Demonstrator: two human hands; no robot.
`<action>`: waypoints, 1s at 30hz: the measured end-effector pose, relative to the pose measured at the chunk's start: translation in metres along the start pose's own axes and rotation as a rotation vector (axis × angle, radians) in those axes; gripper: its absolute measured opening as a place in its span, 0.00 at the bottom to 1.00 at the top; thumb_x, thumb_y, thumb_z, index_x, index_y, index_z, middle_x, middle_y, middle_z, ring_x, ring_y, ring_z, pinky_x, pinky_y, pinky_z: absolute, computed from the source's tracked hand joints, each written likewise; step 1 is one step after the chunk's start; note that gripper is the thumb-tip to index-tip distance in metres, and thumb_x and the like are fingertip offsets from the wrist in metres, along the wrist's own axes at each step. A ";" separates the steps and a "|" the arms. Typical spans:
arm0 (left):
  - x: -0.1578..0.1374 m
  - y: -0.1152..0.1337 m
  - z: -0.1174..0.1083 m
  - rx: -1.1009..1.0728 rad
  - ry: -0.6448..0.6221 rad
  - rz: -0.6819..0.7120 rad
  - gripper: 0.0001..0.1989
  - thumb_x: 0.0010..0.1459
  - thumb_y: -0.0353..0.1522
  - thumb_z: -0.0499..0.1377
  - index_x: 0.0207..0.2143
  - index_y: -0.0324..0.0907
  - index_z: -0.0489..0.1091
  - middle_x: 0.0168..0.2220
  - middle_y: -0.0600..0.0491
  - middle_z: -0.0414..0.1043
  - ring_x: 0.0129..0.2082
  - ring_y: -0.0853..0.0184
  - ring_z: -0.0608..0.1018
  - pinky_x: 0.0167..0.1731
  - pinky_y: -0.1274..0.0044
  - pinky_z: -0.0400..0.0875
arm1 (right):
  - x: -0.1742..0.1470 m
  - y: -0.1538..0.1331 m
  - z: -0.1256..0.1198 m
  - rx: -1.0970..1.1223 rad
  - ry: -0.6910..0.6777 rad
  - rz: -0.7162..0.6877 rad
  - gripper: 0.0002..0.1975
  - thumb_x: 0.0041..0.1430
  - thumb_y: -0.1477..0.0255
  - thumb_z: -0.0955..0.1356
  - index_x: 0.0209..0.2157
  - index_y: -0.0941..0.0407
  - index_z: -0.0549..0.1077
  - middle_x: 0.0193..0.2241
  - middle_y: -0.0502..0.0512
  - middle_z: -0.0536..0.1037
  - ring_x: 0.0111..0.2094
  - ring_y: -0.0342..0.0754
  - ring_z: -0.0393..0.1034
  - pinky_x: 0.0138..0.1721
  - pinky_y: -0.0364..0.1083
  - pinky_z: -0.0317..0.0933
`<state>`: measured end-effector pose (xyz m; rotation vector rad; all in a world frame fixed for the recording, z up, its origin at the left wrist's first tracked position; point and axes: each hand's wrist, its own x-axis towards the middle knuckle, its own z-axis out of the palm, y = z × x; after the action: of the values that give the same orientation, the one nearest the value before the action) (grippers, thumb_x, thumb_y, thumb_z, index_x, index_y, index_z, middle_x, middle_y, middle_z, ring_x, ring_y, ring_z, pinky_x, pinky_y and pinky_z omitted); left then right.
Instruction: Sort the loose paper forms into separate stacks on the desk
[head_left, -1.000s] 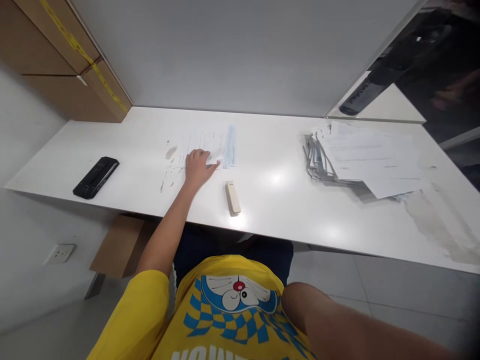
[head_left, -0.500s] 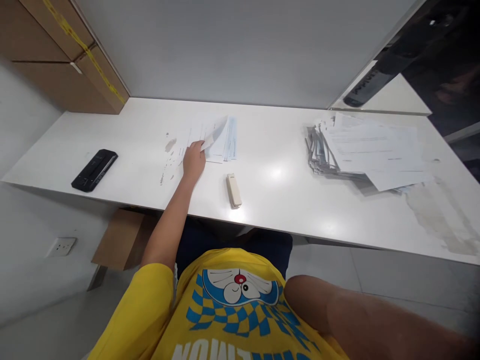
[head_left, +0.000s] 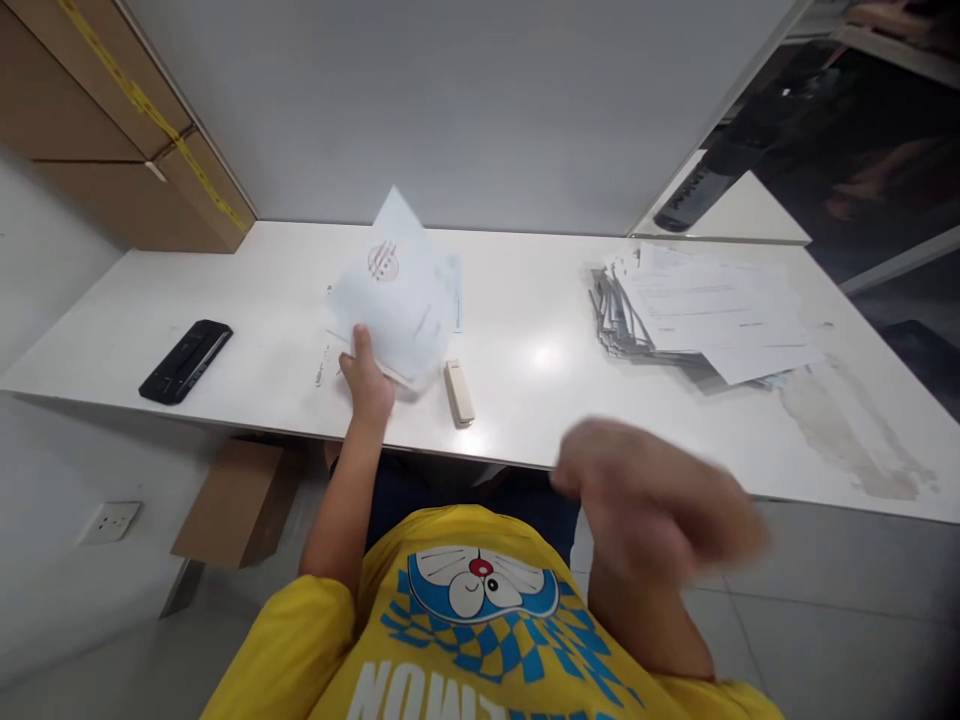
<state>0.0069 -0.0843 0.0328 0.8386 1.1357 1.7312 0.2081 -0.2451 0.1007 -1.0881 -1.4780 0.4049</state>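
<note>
My left hand (head_left: 367, 385) is closed on a few paper sheets (head_left: 409, 300), thumb on top, and tilts them up off the table. The upper sheet is pale and carries a round reddish stamp. Part of another bluish paper (head_left: 457, 310) shows from behind them on the tabletop. Just right of the held sheets lies a cream stapler (head_left: 459, 393), touched by neither hand. My right hand (head_left: 652, 500) hovers in front of the table's near edge; motion smears its fingers.
An untidy paper stack (head_left: 705, 310) lies on the right of the white table (head_left: 525, 420). On the left are a black case-like object (head_left: 186, 362) and cardboard boxes (head_left: 135, 190). A dark bottle (head_left: 694, 195) stands at the back right. Another box (head_left: 229, 500) sits below the table.
My left hand has lifted the sheets from the pile and drawn them nearer, showing the stamp. My right hand has swung in from the lower right toward the table edge.
</note>
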 end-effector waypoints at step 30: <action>-0.055 0.013 -0.046 -0.076 -0.172 -0.421 0.26 0.47 0.49 0.71 0.39 0.39 0.78 0.43 0.42 0.82 0.54 0.48 0.78 0.56 0.62 0.72 | 0.006 0.112 -0.021 0.322 -0.286 0.922 0.23 0.51 0.50 0.74 0.42 0.52 0.81 0.40 0.56 0.84 0.44 0.60 0.77 0.45 0.55 0.70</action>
<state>-0.0160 -0.1531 0.0242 0.6337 1.0371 1.3206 0.2714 -0.1907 0.0226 -1.4360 -1.0064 1.4370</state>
